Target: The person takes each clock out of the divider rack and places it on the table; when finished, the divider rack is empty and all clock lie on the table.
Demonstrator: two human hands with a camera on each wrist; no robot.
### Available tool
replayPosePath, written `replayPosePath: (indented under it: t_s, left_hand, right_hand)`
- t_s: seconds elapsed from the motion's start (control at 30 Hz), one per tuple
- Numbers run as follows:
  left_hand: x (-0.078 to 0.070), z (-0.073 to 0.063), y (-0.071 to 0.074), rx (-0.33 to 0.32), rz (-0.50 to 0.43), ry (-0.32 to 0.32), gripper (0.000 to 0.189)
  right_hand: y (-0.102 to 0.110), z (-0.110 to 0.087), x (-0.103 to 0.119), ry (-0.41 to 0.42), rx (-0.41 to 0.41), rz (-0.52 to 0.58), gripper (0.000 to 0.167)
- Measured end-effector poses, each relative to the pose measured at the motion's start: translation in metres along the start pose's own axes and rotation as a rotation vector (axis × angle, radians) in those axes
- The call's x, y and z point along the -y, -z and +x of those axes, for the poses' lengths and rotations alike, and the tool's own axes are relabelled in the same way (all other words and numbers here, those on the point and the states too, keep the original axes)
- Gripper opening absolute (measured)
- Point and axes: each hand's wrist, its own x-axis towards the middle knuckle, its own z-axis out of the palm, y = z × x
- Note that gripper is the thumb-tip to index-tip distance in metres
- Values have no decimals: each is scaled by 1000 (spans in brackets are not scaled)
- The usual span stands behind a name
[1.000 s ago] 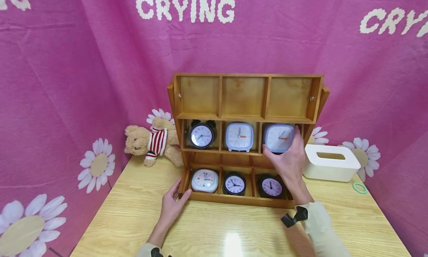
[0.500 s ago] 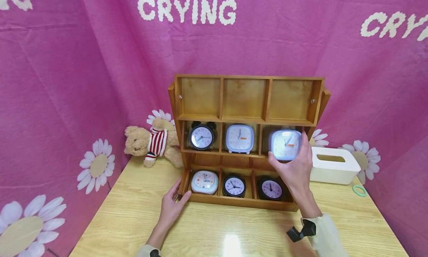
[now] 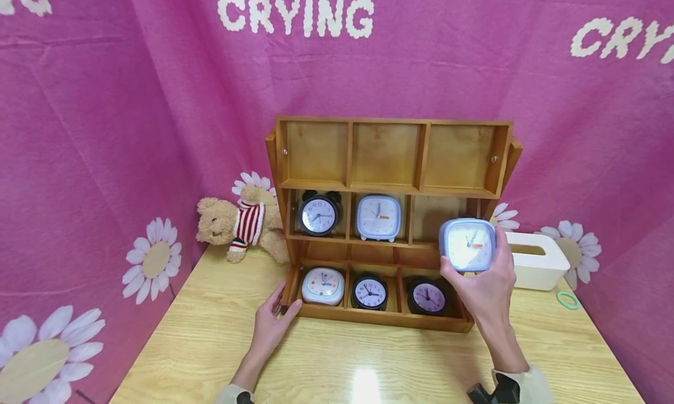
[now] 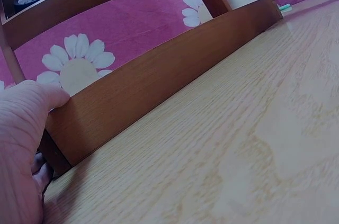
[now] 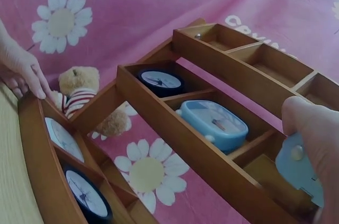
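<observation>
Pale blue alarm clock (image 3: 468, 244), one: pinched in the right grip (image 3: 484, 287), thumb one side, fingers the other, spread to its width; I see it in front of the middle row's right compartment. Depth is hard to judge, but I take it as free of the wood.

Wooden shelf (image 3: 389, 319), three rows: left grip (image 3: 270, 327) closed around its lower left corner.

Stock, by my count: five clocks housed, one in hand. Middle row: black twin-bell alarm clock (image 3: 318, 215), blue footed alarm clock (image 3: 379, 216). Bottom row: white oval clock (image 3: 322, 285), two black round clocks (image 3: 370, 292) (image 3: 427, 296). Top row: no clocks.

Edges: compartment lip beside the held clock; white tissue box (image 3: 539, 275) near the right grip. Room: open desk (image 3: 316, 357) in front.
</observation>
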Motion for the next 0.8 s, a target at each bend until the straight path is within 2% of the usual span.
replayPosePath:
  t_s: [0.23,0.57,0.8]
  left_hand:
    - [-1,0,-2,0,-3,4,64]
    - [-1,-1,0,6,12,21,64]
    - [0,0,0,9,14,34,65]
  right_hand:
    - [24,-13,-11,-25,-25,-24,106]
    - [53,-27,-52,-89,-41,-92,106]
    - [68,-31,-76,-162,-42,-139,99]
